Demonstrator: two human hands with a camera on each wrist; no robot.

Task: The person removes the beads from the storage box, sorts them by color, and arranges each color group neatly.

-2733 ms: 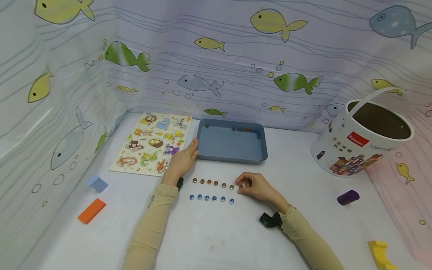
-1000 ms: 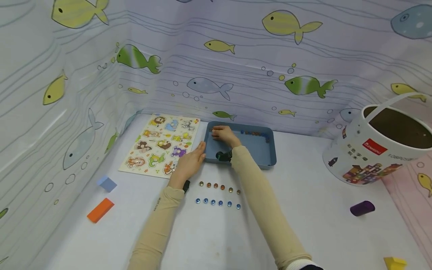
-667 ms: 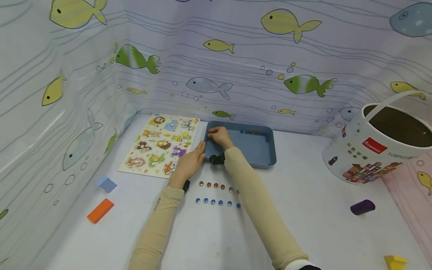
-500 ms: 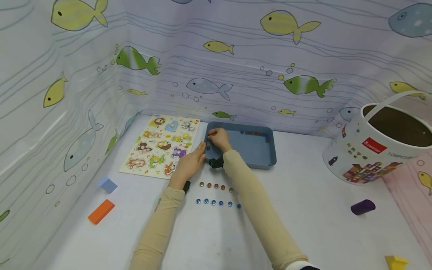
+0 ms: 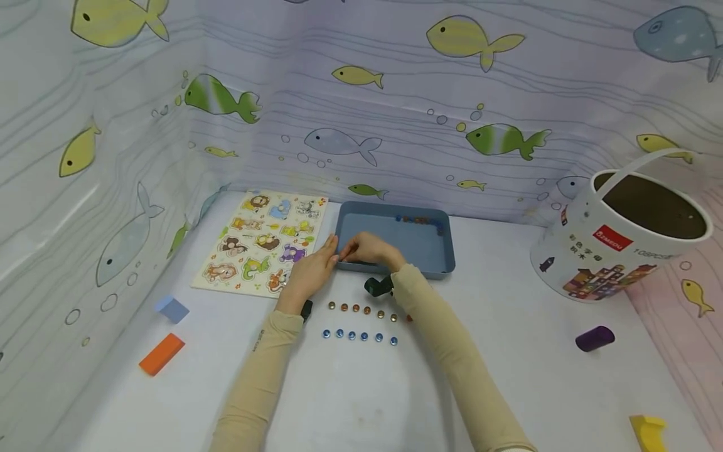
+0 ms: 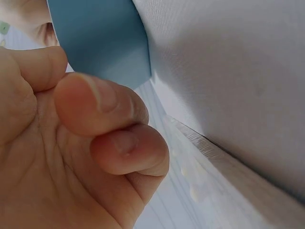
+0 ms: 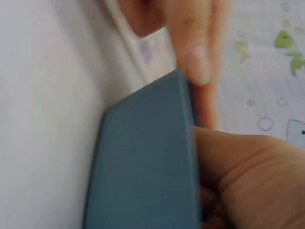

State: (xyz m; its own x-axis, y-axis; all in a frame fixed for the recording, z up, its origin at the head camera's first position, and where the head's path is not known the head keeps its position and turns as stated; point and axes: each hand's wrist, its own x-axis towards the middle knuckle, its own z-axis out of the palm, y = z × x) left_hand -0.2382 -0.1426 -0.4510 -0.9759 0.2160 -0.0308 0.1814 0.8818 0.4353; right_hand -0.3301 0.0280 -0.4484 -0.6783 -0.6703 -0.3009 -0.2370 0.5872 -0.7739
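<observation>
Left hand: my left hand (image 5: 309,273) rests, fingers straight, against the blue tray's (image 5: 395,267) near-left corner.
Right hand: my right hand (image 5: 369,249) grips the tray's near rim; whether it pinches a bead, I cannot tell.
Tray: mid-table, far side.
Around: bead rows (image 5: 361,321) near; animal puzzle (image 5: 262,242) left; bucket (image 5: 615,242), purple cylinder (image 5: 595,338) right.

Blue tray (image 5: 395,242) lies flat, apparently holding beads (image 5: 418,220) along its far wall.

Matt blue plastic tray (image 5: 440,260), glossy glass beads (image 5: 358,335), smooth white tabletop (image 5: 350,402).
</observation>
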